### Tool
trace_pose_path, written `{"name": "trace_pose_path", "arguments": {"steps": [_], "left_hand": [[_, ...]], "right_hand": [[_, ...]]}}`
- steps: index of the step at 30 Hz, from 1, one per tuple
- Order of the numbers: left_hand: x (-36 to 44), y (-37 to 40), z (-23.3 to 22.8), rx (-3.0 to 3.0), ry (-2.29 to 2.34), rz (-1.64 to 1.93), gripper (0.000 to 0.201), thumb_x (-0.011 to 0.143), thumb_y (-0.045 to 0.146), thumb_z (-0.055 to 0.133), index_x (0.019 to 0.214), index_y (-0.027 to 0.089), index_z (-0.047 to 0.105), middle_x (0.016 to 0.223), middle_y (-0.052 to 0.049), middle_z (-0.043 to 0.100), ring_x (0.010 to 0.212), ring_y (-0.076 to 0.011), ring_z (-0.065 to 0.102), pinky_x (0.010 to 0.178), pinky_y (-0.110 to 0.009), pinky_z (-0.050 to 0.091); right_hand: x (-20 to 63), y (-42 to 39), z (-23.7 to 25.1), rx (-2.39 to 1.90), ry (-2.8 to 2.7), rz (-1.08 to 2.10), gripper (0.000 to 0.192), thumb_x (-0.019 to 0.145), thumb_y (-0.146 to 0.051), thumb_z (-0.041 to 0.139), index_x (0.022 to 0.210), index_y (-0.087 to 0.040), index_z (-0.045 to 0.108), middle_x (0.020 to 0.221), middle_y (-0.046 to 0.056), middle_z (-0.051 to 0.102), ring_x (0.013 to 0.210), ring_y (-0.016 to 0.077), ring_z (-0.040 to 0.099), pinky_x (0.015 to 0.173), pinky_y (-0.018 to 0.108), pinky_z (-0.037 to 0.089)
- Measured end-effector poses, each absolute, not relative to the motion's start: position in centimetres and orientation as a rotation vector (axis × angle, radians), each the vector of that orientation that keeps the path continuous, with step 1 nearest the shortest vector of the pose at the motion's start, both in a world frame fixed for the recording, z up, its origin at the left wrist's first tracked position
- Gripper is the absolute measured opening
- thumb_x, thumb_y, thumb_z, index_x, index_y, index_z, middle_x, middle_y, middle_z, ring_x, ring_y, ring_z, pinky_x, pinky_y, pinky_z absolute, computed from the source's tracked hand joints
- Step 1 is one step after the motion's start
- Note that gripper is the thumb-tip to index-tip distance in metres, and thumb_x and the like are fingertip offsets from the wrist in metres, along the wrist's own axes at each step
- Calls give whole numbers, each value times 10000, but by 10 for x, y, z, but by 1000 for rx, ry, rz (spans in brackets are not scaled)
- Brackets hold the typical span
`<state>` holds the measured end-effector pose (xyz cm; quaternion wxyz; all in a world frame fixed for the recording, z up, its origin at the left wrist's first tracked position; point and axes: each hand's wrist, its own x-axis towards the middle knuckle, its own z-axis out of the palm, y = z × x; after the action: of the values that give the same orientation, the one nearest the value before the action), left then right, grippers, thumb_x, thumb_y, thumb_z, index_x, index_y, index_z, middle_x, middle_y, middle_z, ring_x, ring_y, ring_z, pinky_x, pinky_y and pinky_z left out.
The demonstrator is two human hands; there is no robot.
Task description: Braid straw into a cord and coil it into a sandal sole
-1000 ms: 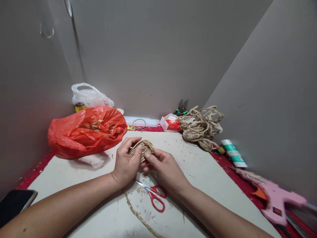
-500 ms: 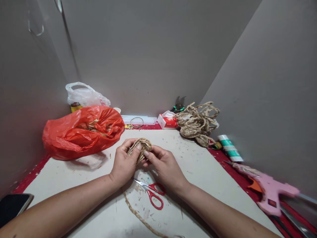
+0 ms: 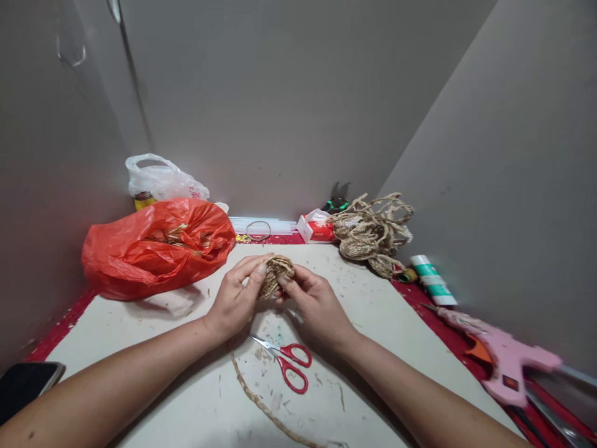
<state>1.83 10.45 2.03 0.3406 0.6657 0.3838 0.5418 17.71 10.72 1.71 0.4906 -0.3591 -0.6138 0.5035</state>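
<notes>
A small woven piece of straw-coloured braided cord point(image 3: 276, 274) is held up between my two hands, above the white board. My left hand point(image 3: 237, 289) grips its left side, thumb on the near face. On its right edge, my right hand point(image 3: 312, 298) pinches it with the thumb in front and fingers behind. Both hands partly cover the piece. A length of twisted cord point(image 3: 261, 404) trails on the board toward the near edge; whether it joins the piece is hidden. Below my hands lie red-handled scissors point(image 3: 291, 364), their blades pointing left.
Left stands a red plastic bag point(image 3: 149, 249) of straw, with a white plastic bag point(image 3: 163, 177) behind. Right are a bundle of braided cord point(image 3: 368, 230), a green-white roll point(image 3: 433, 280) and a pink glue gun point(image 3: 508, 358). A phone point(image 3: 28, 386) lies near left.
My hands have shifted slightly right and turned the woven piece, so its inner hollow faces me more. The scissors and trailing cord lie where they were.
</notes>
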Motion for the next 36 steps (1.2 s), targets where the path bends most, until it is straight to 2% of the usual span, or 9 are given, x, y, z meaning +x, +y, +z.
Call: {"name": "trace_pose_path", "arguments": {"steps": [4, 8, 10, 16, 22, 26, 29, 36], "left_hand": [[17, 109, 23, 1413, 968, 1444, 398, 861, 382, 571, 1215, 208, 625, 1162, -84, 657, 977, -187, 622, 841, -295, 489], [18, 111, 24, 1285, 910, 1365, 321, 812, 408, 629, 993, 161, 726, 903, -67, 718, 737, -143, 620, 682, -247, 493], [19, 111, 25, 1292, 929, 1378, 292, 794, 398, 651, 906, 144, 741, 817, -60, 715, 709, -138, 607, 675, -239, 485], [20, 110, 23, 1317, 1050, 1452, 243, 761, 356, 680, 759, 119, 731, 733, -45, 689, 689, -128, 575, 672, -226, 460], [23, 106, 23, 1240, 1042, 1395, 315, 785, 413, 642, 810, 114, 740, 728, -47, 700, 669, -131, 583, 663, -239, 461], [23, 104, 27, 1204, 1099, 1355, 269, 702, 363, 730, 802, 113, 741, 795, -71, 728, 716, -149, 615, 710, -249, 477], [23, 105, 28, 1147, 1099, 1311, 238, 667, 285, 749, 838, 119, 750, 848, -82, 741, 749, -157, 630, 737, -255, 482], [24, 108, 22, 1059, 1037, 1305, 248, 684, 271, 734, 875, 114, 754, 902, -94, 743, 715, -133, 620, 709, -241, 478]], "right_hand": [[179, 111, 18, -807, -1580, 1294, 243, 860, -385, 570, 964, -174, 629, 789, 14, 575, 650, 125, 506, 596, 268, 484], [180, 112, 16, -808, -1645, 1290, 232, 877, -371, 539, 964, -173, 624, 777, 10, 557, 628, 118, 485, 590, 267, 465], [181, 112, 14, -830, -1669, 1226, 228, 888, -366, 519, 946, -169, 618, 755, 6, 548, 624, 120, 485, 585, 265, 454], [183, 115, 5, -932, -1762, 956, 226, 911, -325, 481, 971, -160, 623, 751, 8, 580, 663, 135, 502, 633, 268, 433], [183, 113, 3, -981, -1842, 794, 180, 904, -259, 459, 924, -169, 614, 821, 27, 631, 753, 160, 562, 711, 279, 439], [182, 112, 5, -992, -1880, 706, 158, 883, -232, 470, 898, -174, 616, 821, 34, 641, 748, 162, 571, 716, 282, 440], [182, 112, 6, -995, -1808, 807, 183, 871, -262, 490, 913, -168, 641, 803, 34, 641, 747, 163, 573, 704, 287, 449], [180, 116, 10, -1006, -1365, 1309, 301, 733, -383, 672, 898, -131, 662, 659, -3, 599, 499, 85, 469, 496, 241, 418]]}}
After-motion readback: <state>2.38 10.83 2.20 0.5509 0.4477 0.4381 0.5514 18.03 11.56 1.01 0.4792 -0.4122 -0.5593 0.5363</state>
